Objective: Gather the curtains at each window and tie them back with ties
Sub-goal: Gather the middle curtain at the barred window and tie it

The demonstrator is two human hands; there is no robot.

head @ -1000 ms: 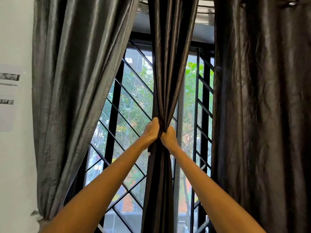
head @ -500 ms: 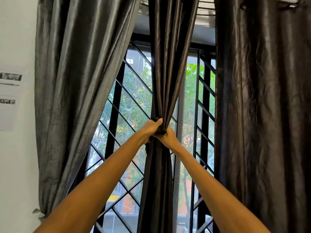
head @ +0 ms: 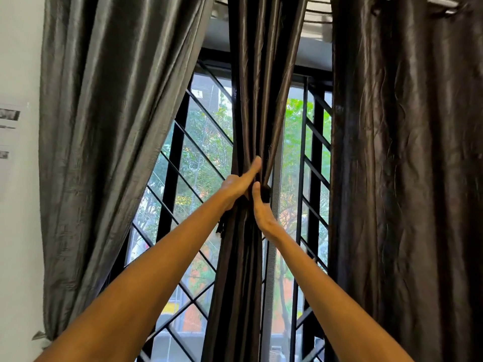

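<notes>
A dark brown middle curtain [head: 258,82] hangs gathered into a narrow bundle in front of the window. A dark tie [head: 265,194] circles it at the pinch point, and a loose tie end [head: 221,227] dangles under my left wrist. My left hand [head: 236,186] holds the bundle from the left, thumb stretched up along the folds, fingers hidden behind the cloth. My right hand [head: 262,210] grips the bundle from the right just below, thumb pressed on the front beside the tie. The grey left curtain [head: 104,131] is tied back low at the wall. The dark right curtain [head: 407,165] hangs loose.
A window with a black diagonal grille [head: 180,158] stands behind the curtains, with trees outside. A white wall with a paper sheet [head: 9,137] lies to the left. The curtain rod [head: 444,1] runs along the top right.
My left thumb has lifted and now lies straight up the curtain. My right hand has slid slightly lower, its thumb coming onto the front of the bundle. The curtain stays gathered.
</notes>
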